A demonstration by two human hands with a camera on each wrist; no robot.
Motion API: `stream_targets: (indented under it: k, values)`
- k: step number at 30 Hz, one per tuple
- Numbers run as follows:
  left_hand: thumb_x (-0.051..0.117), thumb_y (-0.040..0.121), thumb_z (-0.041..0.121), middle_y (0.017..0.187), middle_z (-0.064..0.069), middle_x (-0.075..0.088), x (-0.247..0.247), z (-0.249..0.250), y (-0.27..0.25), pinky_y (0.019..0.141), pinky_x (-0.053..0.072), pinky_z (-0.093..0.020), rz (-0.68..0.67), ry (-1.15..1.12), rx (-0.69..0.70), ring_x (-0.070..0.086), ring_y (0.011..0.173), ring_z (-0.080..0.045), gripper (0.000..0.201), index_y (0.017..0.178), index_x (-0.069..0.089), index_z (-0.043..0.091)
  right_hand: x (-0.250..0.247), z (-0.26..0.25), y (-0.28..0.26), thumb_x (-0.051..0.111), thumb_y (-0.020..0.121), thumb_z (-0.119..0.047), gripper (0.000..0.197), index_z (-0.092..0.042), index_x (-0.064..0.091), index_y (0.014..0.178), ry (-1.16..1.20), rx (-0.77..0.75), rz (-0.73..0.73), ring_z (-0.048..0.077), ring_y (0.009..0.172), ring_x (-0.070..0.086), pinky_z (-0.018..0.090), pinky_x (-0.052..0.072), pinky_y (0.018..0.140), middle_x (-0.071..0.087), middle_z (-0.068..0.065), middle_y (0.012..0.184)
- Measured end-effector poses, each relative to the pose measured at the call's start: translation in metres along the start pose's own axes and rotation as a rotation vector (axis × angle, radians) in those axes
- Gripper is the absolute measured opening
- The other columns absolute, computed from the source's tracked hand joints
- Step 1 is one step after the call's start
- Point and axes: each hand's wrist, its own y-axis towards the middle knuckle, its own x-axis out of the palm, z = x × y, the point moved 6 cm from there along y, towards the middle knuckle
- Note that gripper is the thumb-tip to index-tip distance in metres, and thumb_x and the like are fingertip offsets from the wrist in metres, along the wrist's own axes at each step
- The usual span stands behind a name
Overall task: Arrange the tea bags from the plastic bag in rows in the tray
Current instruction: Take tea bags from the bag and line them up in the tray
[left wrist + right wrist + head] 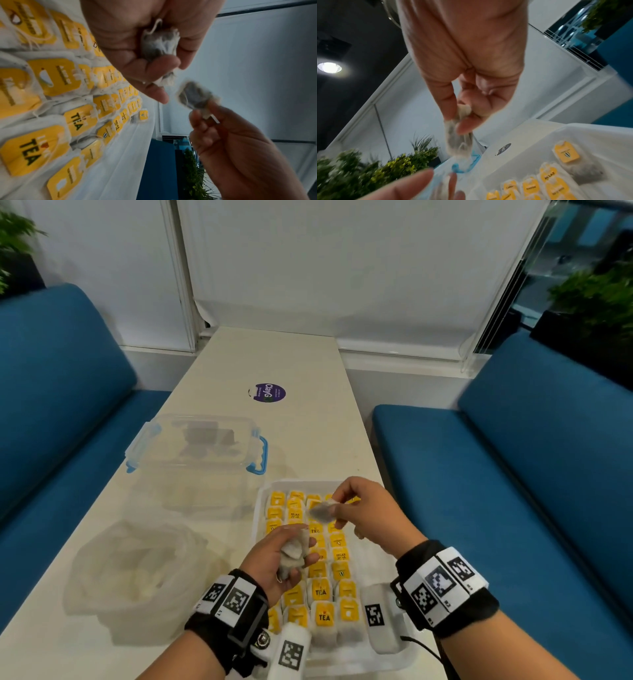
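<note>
tea bag (322, 511) blurred, tray (263, 491) partly hidden

Rows of tea bags (323, 616) fill a tray (404, 657) at the table's (274, 361) near right. A plastic bag (137, 573) lies left of the tray; behind it stands a lidded box (195, 445), a sticker (267, 392) farther back.

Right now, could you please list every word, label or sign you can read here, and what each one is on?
"TEA": yellow tag of a tea bag in the tray.
"RELAX": yellow tag further up the tray.
"ClayG": purple sticker on the table; its small print is unreadable.
Wrist bands: coded squares; tiny labels too small to read.
Other tags: blurred.
</note>
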Motion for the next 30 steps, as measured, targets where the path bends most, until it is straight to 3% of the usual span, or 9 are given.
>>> stream_targets:
  k: [4,7,9,12,16,19,22,27,30]
  values:
    - [0.056,0.078,0.052,0.076,0.0,0.066,0.009,0.001,-0.003,0.035,0.034,-0.012,-0.051,-0.011,0.036,0.064,0.057,-0.011,0.038,0.092,0.062,0.017,0.006,-0.014,-0.016,0.069,0.074,0.0,0.033,-0.026,0.052,0.065,-0.193,-0.317,0.102,-0.005,0.067,0.051,0.006,0.04,0.061,0.054,-0.01,0.077]
    - [0.058,0.085,0.038,0.069,0.0,0.062,0.012,0.007,-0.007,0.036,0.031,-0.012,-0.046,0.041,0.12,0.061,0.054,-0.009,0.02,0.09,0.058,0.018,0.026,-0.006,-0.026,0.066,0.072,0.004,0.022,-0.017,0.063,0.07,-0.32,-0.425,-0.015,-0.008,0.071,0.049,0.005,0.038,0.062,0.047,-0.018,0.08]
    - [0.058,0.089,0.026,0.068,-0.002,0.058,0.01,0.012,-0.009,0.037,0.029,-0.014,-0.015,0.134,0.184,0.054,0.054,-0.01,0.009,0.085,0.055,0.018,0.028,-0.001,-0.03,0.062,0.07,0.007,0.021,-0.013,0.067,0.073,-0.312,-0.4,-0.063,-0.005,0.074,0.051,0.006,0.039,0.063,0.049,-0.016,0.082]
    - [0.059,0.089,0.018,0.067,-0.005,0.051,0.007,0.021,-0.013,0.04,0.028,-0.016,0.033,0.365,0.324,0.047,0.048,-0.01,0.012,0.079,0.054,0.014,0.012,-0.005,-0.031,0.064,0.074,0.001,0.023,-0.023,0.062,0.072,-0.172,-0.333,0.037,0.001,0.073,0.054,0.008,0.041,0.064,0.055,-0.01,0.081]
    - [0.061,0.086,0.007,0.058,-0.004,0.046,0.019,0.028,-0.023,0.036,0.03,-0.012,-0.001,0.524,0.443,0.042,0.036,-0.001,0.017,0.073,0.052,0.008,0.009,-0.012,-0.022,0.073,0.078,-0.014,0.017,-0.017,0.069,0.095,-0.205,-0.237,-0.053,-0.001,0.067,0.052,0.004,0.042,0.064,0.056,-0.011,0.082]
    - [0.064,0.085,0.01,0.062,-0.004,0.052,0.019,0.027,-0.024,0.039,0.029,-0.016,0.004,0.559,0.423,0.048,0.041,-0.002,0.015,0.075,0.054,0.012,0.013,-0.01,-0.017,0.073,0.08,-0.012,0.007,-0.008,0.071,0.085,-0.251,-0.145,-0.14,-0.001,0.056,0.051,0.005,0.039,0.052,0.057,-0.009,0.067]
    - [0.071,0.08,0.02,0.068,0.0,0.058,0.01,0.022,-0.022,0.042,0.03,-0.019,0.011,0.571,0.376,0.056,0.053,-0.009,0.014,0.08,0.057,0.018,0.004,-0.01,-0.017,0.072,0.081,-0.014,0.009,-0.016,0.068,0.073,-0.135,-0.092,-0.144,0.004,0.057,0.052,0.011,0.039,0.045,0.063,-0.001,0.069]
    - [0.058,0.089,0.02,0.073,-0.001,0.055,0.01,0.015,-0.023,0.041,0.03,-0.017,0.008,0.474,0.333,0.053,0.055,-0.01,0.002,0.089,0.06,0.02,-0.003,-0.013,-0.018,0.069,0.083,-0.01,0.008,-0.008,0.066,0.076,-0.115,-0.051,-0.17,-0.005,0.039,0.048,0.006,0.033,0.04,0.058,-0.011,0.055]
    - [0.056,0.091,0.025,0.074,-0.001,0.055,0.014,0.017,-0.022,0.041,0.029,-0.017,0.006,0.46,0.343,0.053,0.055,-0.01,0.007,0.089,0.06,0.021,0.0,-0.011,-0.016,0.069,0.083,-0.011,0.01,-0.014,0.064,0.075,-0.199,-0.016,-0.179,0.003,0.042,0.046,0.017,0.037,0.041,0.057,-0.003,0.057]
